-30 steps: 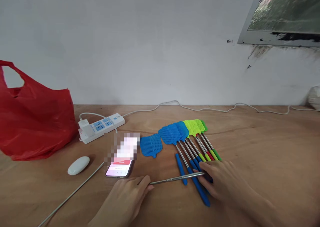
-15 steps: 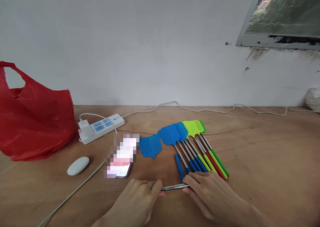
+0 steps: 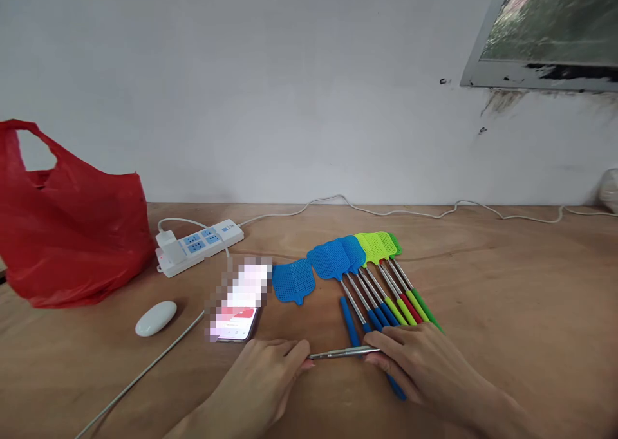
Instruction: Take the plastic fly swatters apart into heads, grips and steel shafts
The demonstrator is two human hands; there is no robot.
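Observation:
A thin telescopic metal rod lies across the wooden table between my hands. My left hand pinches its left end with closed fingers. My right hand grips its right end, resting over the handles of a row of fly swatters. These swatters have blue and green mesh heads and blue, green and red handles. A loose blue mesh head and a loose blue handle lie just beyond the rod.
A phone with a lit screen lies left of the swatters. Further left are a white oval device, a white power strip with cables, and a red plastic bag. A white wall stands behind.
The rod has become much shorter over the second as my two hands came together, then lengthened slightly. My right hand shifted left along the handles.

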